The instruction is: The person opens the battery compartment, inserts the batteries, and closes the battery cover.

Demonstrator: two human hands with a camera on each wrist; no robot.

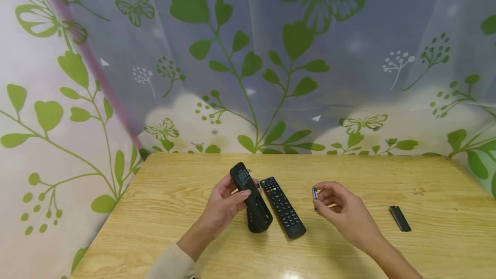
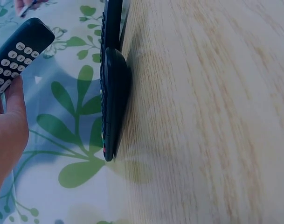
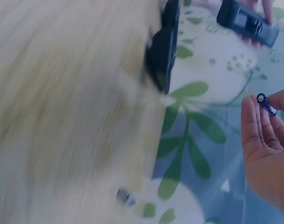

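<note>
My left hand (image 1: 222, 203) grips a black remote control (image 1: 241, 180), its back turned up and a recess showing near the lower end. In the left wrist view, white keys show on its other face. My right hand (image 1: 348, 214) pinches a small blue battery (image 1: 315, 193) between thumb and fingertips, apart from the remote. Between the hands, a black remote with coloured keys (image 1: 284, 210) lies face up on the table. Another dark keyed remote (image 2: 116, 107) lies beside it, largely hidden behind the held one in the head view.
A small black cover (image 1: 400, 218) lies on the wooden table (image 1: 438, 244), right of my right hand. A small blurred object (image 3: 125, 196) shows in the right wrist view; its kind is unclear. Leaf-printed cloth (image 1: 248, 98) hangs behind the table.
</note>
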